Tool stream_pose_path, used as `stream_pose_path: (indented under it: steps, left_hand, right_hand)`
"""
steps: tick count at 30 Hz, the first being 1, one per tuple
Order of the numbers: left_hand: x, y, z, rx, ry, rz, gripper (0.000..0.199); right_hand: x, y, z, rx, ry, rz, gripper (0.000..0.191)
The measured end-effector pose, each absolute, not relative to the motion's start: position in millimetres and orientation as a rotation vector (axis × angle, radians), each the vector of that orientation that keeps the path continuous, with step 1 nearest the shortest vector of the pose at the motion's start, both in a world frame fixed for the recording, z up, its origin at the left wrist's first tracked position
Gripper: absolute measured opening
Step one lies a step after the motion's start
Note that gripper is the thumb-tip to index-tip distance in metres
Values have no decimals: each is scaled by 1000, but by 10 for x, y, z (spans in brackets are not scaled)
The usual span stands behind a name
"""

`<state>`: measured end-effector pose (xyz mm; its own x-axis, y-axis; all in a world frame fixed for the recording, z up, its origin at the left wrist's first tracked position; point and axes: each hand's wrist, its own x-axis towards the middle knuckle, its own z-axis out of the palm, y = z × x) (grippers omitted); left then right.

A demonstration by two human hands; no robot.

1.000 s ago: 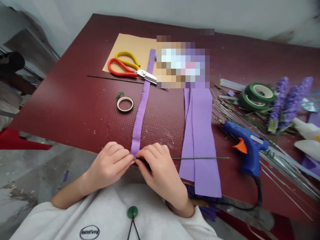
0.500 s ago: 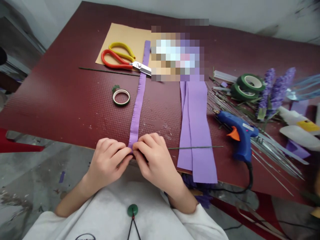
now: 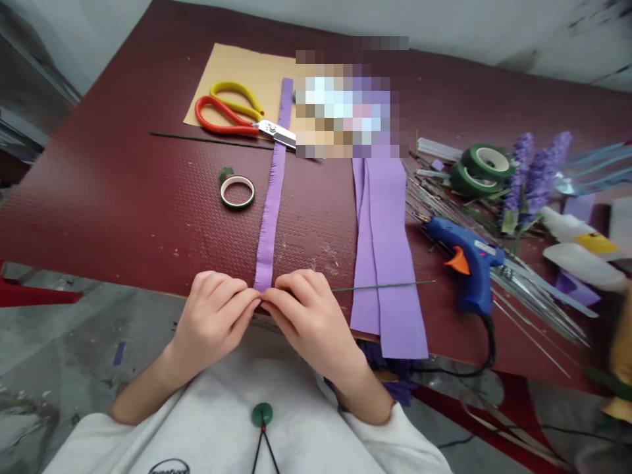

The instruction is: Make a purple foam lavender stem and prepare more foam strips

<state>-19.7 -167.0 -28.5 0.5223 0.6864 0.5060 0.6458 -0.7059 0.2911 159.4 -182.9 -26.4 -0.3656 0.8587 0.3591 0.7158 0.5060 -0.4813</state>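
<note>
My left hand (image 3: 212, 322) and my right hand (image 3: 313, 326) meet at the table's front edge, fingertips pinched nearly together. Between them they grip the near end of a purple fringed paper strip (image 3: 268, 230), which runs away from me across the table. A thin green floral wire (image 3: 390, 286) comes out to the right from under my right hand, over some wider purple sheets (image 3: 395, 263). The exact spot where strip and wire meet is hidden by my fingers. Scissors (image 3: 251, 122) with red and yellow handles lie over the strip's far part.
A roll of green floral tape (image 3: 237, 192) lies left of the strip. Another green wire (image 3: 197, 138) rests near brown cardboard (image 3: 247, 62). To the right are a blue glue gun (image 3: 464, 253), more tape rolls (image 3: 486, 164), metal wires, and purple flower spikes (image 3: 543, 171). One area is pixelated.
My right fingers have shifted slightly, now closing tip to tip beside the left ones. The wire's free end has tilted up a little. The whole view has moved slightly.
</note>
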Motion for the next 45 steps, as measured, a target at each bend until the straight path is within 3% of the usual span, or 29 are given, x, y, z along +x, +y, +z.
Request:
stream_pose_path:
  steps: [11, 22, 36, 45]
  left_hand:
    - [-222, -1651, -317, 2706, 1164, 921, 13]
    - [-234, -1653, -307, 2706, 1156, 896, 13]
    - [-405, -1374, -204, 2886, 715, 746, 11]
    - [-310, -1465, -244, 2773, 889, 800, 11]
  right_hand:
    - [1486, -1785, -181, -1470, -2078, 564, 14]
    - [1516, -1810, -240, -1370, -2095, 441, 13]
    - [1527, -1789, -267, -1329, -2100, 493, 14]
    - [1476, -1750, -188, -1425, -2046, 641, 11]
